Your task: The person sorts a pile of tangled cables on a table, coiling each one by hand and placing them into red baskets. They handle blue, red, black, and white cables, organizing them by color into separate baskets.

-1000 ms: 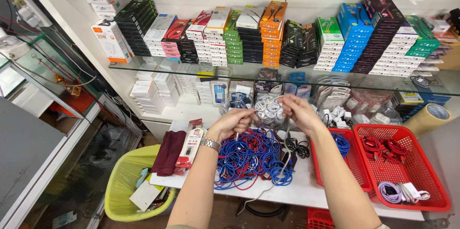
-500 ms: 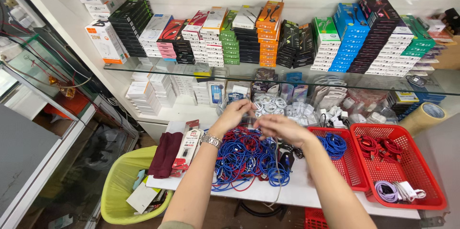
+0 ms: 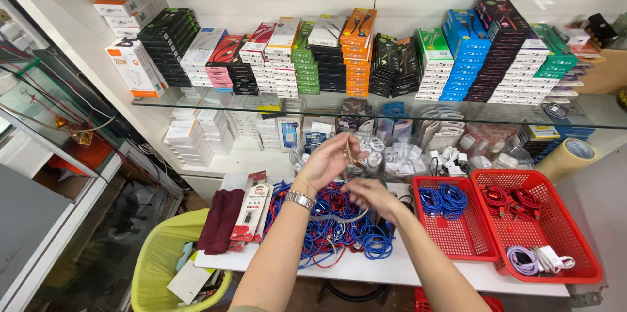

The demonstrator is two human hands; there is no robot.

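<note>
My left hand [image 3: 328,160], with a metal watch on the wrist, is raised over the table and pinches one end of a thin pale cable [image 3: 339,218]. My right hand [image 3: 369,196] sits lower and to the right, fingers closed on the same cable, which hangs in a loop between the two. Under both hands lies a tangled heap of blue and red cables [image 3: 339,234] on the white table [image 3: 392,271].
Two red baskets [image 3: 457,237] [image 3: 565,240] at right hold blue, red and lilac cables. A dark red cloth [image 3: 221,220] and a packaged cable [image 3: 250,212] lie at left. A yellow bin [image 3: 160,266] stands below. Glass shelves behind carry stacked boxes; a tape roll [image 3: 567,158] sits at right.
My hands were together, up over the heap. My right hand has dropped and drawn away from the left, stretching the pale cable into a loop.
</note>
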